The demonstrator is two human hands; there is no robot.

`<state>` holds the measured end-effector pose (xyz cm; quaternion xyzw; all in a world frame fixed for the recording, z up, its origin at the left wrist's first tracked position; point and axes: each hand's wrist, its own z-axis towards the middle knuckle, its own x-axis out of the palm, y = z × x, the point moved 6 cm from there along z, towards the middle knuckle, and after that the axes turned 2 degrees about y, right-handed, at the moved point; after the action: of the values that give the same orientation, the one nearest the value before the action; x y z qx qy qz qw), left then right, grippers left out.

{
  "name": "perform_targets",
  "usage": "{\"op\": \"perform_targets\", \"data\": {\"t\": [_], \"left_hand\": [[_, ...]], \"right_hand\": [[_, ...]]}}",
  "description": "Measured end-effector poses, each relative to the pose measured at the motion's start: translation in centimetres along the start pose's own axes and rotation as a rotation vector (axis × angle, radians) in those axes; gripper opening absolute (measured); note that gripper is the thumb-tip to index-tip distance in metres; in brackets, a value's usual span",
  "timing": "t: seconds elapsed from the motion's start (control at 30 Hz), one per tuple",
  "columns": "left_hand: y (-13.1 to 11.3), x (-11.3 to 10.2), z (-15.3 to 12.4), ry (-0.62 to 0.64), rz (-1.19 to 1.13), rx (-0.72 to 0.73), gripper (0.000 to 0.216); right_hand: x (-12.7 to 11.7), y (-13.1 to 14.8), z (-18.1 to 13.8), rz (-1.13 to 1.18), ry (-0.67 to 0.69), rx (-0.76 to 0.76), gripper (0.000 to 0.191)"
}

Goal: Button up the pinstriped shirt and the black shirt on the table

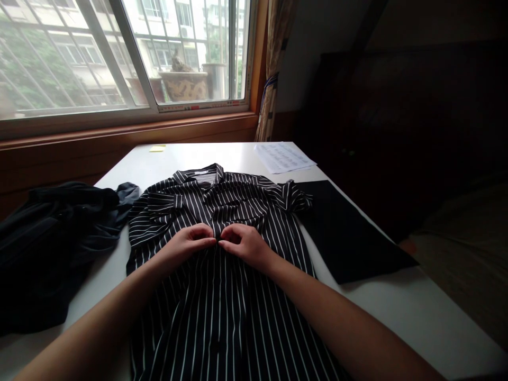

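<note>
A black shirt with white stripes (254,286) lies spread on the table, its collar toward the window and its front facing up. My left hand (195,239) pinches the cloth at the middle of the shirt's front, thumb and fingertips together. Close beside it, my right hand (243,242) pinches the same front edge from the other side. The fingertips of both hands almost meet there. Whether a button sits between them is too small to tell. One short sleeve is folded inward on the left, and the right sleeve lies bunched.
The white table (222,153) stands below a barred window (190,53). Dark crumpled clothing (51,238) lies at the left edge. A flat black sheet (353,238) is on the right. Printed papers (283,157) and a yellow sticky note (157,148) lie at the back.
</note>
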<state>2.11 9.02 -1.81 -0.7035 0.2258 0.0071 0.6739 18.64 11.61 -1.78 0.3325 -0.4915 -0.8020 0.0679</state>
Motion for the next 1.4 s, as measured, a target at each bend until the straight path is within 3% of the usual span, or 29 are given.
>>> {"op": "perform_targets", "data": {"t": [0.37, 0.73, 1.4], "left_hand": [[-0.07, 0.06, 0.08, -0.017, 0.052, 0.04, 0.026], [0.21, -0.03, -0.31, -0.041, -0.005, -0.055, 0.032], [-0.55, 0.59, 0.02, -0.011, 0.231, -0.003, 0.032]], "right_hand": [[0.02, 0.15, -0.06, -0.043, 0.004, -0.033, 0.008], [-0.23, 0.15, -0.01, -0.06, -0.018, -0.052, 0.011], [0.34, 0.47, -0.27, -0.312, 0.025, -0.127, 0.007]]}}
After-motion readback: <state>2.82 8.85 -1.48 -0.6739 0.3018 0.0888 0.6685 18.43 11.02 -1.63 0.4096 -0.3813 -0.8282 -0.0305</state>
